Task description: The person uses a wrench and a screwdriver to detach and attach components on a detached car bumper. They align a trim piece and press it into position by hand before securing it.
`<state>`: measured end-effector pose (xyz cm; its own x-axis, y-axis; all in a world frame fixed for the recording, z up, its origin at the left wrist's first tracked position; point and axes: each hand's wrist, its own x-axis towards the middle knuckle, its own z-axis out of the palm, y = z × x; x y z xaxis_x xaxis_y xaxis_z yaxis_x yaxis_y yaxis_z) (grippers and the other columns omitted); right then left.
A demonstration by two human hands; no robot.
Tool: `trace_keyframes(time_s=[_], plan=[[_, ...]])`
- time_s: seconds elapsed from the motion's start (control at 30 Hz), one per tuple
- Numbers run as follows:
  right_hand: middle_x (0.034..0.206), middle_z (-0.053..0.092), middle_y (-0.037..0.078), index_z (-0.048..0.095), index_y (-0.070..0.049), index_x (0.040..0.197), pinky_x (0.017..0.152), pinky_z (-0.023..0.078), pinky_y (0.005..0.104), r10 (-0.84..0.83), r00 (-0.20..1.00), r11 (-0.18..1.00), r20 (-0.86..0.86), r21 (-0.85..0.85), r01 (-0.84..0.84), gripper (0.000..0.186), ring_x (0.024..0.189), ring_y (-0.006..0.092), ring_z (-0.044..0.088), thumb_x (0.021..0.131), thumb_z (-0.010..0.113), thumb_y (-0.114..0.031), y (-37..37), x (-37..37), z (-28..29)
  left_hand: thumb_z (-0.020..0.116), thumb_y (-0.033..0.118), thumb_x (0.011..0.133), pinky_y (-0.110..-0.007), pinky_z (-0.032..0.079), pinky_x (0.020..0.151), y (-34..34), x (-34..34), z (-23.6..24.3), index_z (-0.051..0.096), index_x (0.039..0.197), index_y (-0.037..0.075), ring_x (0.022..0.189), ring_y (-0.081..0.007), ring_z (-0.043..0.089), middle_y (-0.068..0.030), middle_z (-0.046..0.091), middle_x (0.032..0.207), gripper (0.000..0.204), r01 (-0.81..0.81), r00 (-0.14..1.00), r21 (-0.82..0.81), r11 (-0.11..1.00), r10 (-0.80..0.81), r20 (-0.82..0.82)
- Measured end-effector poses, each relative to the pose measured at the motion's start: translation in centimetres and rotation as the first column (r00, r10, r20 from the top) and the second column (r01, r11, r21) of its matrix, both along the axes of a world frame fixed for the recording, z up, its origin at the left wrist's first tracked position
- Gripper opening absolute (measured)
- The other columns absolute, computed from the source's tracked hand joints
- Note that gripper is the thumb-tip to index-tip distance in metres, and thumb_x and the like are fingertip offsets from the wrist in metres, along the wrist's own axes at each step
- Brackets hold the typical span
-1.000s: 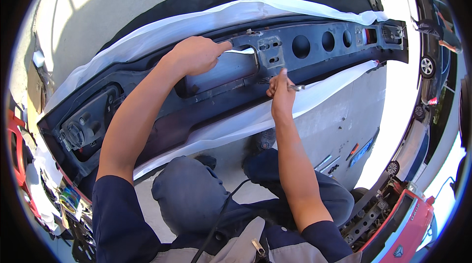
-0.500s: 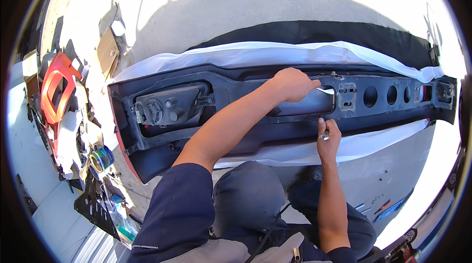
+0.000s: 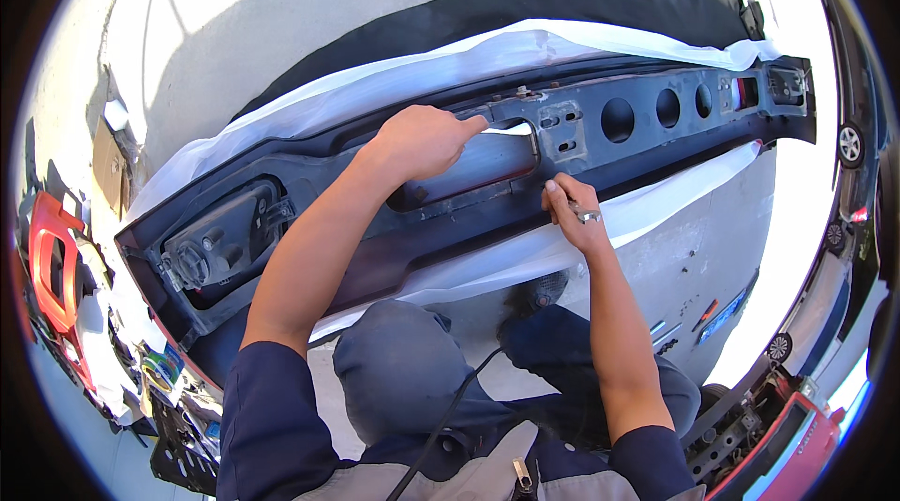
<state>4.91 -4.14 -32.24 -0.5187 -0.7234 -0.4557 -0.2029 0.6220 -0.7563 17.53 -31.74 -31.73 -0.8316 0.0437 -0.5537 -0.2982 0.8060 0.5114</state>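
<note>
The fingers of the right hand (image 3: 572,210) are curled shut around a small silver metal tool (image 3: 589,216), which looks like a wrench; only its shiny end shows past the knuckles. That hand sits against the lower edge of a long dark car bumper panel (image 3: 375,248), just below a bracket (image 3: 562,126) with small slots.

The left hand (image 3: 422,140) rests on the panel's upper part, fingers bent and pressed together, the forefinger stretched toward the top rim beside a wide opening. Whether it grips anything cannot be told; it seems only to press on the panel.

The panel lies inner side up across white sheeting (image 3: 375,93), which in turn lies on a black cloth (image 3: 562,0) spread over pale concrete ground (image 3: 309,4). Three round holes (image 3: 617,119) pierce the panel to the right of the bracket. A lamp housing (image 3: 220,239) sits in its left end.

The person kneels before it in grey trousers (image 3: 403,370) and dark blue sleeves.
</note>
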Motion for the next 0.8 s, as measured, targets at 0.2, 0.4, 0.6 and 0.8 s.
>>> trace_keyframes(time_s=[0.2,0.4,0.6,0.8], plan=[[0.079,0.069,0.009,0.06,0.002,0.085,0.056,0.049,0.0281,0.054,0.991,0.999,0.118,-0.007,-0.054,0.027,0.059,0.0117,0.059,0.103,0.056,-0.017,0.5,-1.3,0.0,0.054,0.014,0.098,-0.048,0.056,0.083,0.1,-0.4,0.2,0.054,0.144,0.015,0.091,-0.0344,0.07,-0.0153,0.073,0.099,0.046,0.012,1.0,-0.003,1.0,-0.012,0.018],[0.078,0.068,0.008,0.062,-0.003,0.093,0.058,0.05,0.031,0.074,0.95,0.991,-0.302,-0.088,-0.104,0.013,0.062,0.0175,0.065,0.088,0.073,-0.006,-0.3,-1.3,4.9,0.054,0.013,0.098,-0.048,0.055,0.084,0.1,0.1,-0.4,0.054,0.145,0.016,0.091,-0.0341,0.07,-0.0159,0.073,0.096,0.047,-0.025,1.0,0.005,1.0,0.025,0.002],[0.072,0.065,0.008,0.062,-0.007,0.084,0.057,0.049,0.0357,0.569,0.399,0.76,-0.719,0.274,-0.59,0.01,0.063,0.0232,0.066,0.083,0.072,-0.004,-2.6,-2.0,8.9,0.055,0.014,0.098,-0.048,0.055,0.083,0.3,-0.1,0.0,0.053,0.146,0.017,0.091,-0.0342,0.07,-0.016,0.072,0.092,0.048,-0.029,1.0,-0.009,1.0,0.029,-0.013],[0.06,0.063,0.01,0.054,-0.008,0.081,0.053,0.048,0.0396,0.805,0.337,0.59,-0.487,0.599,-0.542,0.011,0.056,0.0288,0.066,0.087,0.064,-0.011,-2.9,-2.4,9.1,0.055,0.014,0.098,-0.048,0.055,0.084,0.4,0.0,-0.1,0.052,0.148,0.017,0.09,-0.0348,0.07,-0.0158,0.073,0.095,0.05,-0.041,0.999,-0.008,0.999,0.041,-0.019]])
